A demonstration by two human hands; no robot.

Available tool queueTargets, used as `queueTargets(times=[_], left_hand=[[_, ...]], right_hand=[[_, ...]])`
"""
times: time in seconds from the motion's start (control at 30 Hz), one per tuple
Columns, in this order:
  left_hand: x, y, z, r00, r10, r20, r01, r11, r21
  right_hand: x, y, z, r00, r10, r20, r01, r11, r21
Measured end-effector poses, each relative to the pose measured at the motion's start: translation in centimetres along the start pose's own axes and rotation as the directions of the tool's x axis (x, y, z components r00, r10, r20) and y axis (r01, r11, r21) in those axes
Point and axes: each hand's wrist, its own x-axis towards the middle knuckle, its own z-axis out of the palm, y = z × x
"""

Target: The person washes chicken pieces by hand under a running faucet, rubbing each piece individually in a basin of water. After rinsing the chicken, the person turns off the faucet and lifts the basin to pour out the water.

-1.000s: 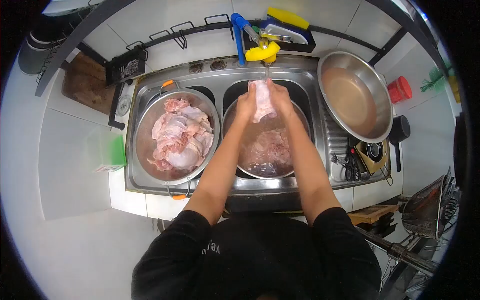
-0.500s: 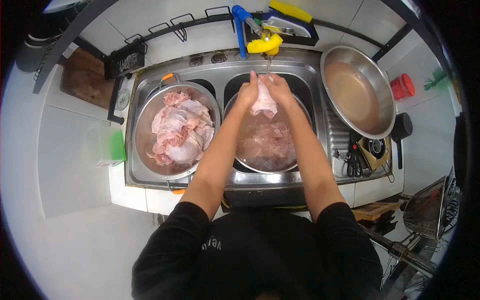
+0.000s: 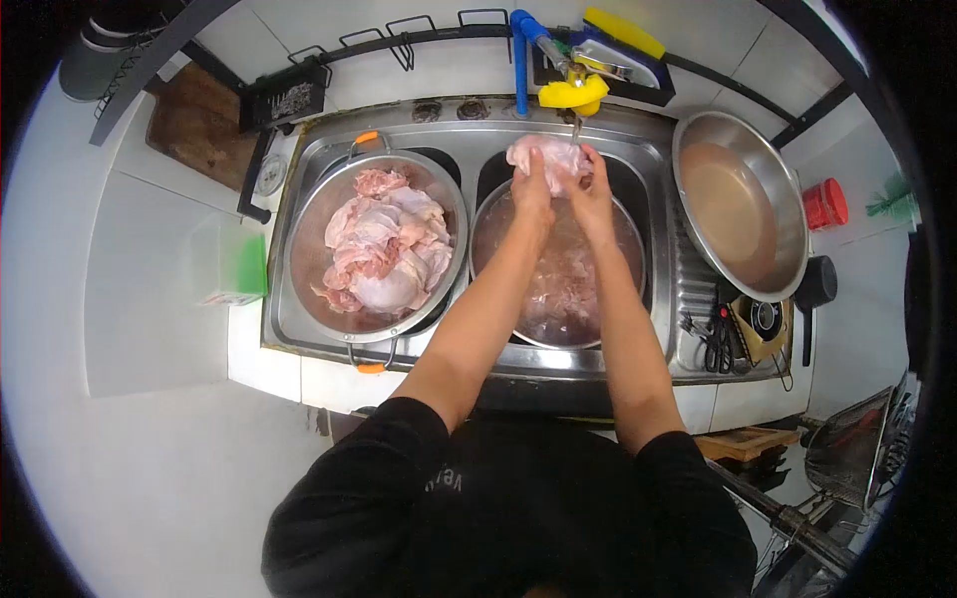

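Both of my hands hold one piece of raw chicken [image 3: 548,159] under the tap [image 3: 576,82], where water runs down. My left hand [image 3: 533,194] grips its near left side, thumb up against the meat. On its right side, my right hand [image 3: 594,194] has its fingers curled round the edge. Below them a metal bowl [image 3: 638,269] in the right sink basin holds cloudy water with more chicken [image 3: 563,299] in it. To the left, a pile of raw chicken pieces [image 3: 389,244] lies in a steel colander-like pan [image 3: 309,239] with orange handles.
A large steel basin [image 3: 688,169] of murky water stands on the drainboard at right. Near it lie black-handled scissors [image 3: 718,344], a small stove-like burner [image 3: 766,317], a red cup [image 3: 825,204] and a black pan [image 3: 817,282]. A green-sided container [image 3: 251,267] sits at left.
The chicken piece has been raised and turned from hanging down to lying across my hands. My left hand has shifted below it. The whole view has moved slightly.
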Motion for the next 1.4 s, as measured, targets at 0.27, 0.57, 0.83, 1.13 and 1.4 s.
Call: queueTargets(times=[0.27,0.57,0.83,1.13,1.4], left_hand=[[-2.4,-2.0,0.1,0.994,0.085,0.066,-0.09,0.994,0.07],[-2.0,2.9,-1.4,0.965,-0.182,0.191,0.111,0.937,0.331],[2.0,0.5,-1.9,0.898,0.164,0.408,-0.384,0.744,0.547],[-0.1,0.6,-0.7,0.899,0.283,0.334,-0.437,0.623,0.648],[-2.1,-0.4,-0.6,0.849,0.323,0.418,-0.516,0.677,0.525]], right_hand=[[2.0,0.8,-0.7,0.975,0.217,-0.054,-0.218,0.976,-0.007],[3.3,-0.3,-5.5,0.748,0.559,0.359,-0.571,0.817,-0.081],[3.4,0.5,-2.2,0.903,0.219,0.369,-0.265,0.961,0.079],[1.8,1.3,1.0,0.918,0.376,0.128,-0.383,0.752,0.537],[2.8,2.2,-0.8,0.933,0.354,-0.062,-0.344,0.931,0.124]])
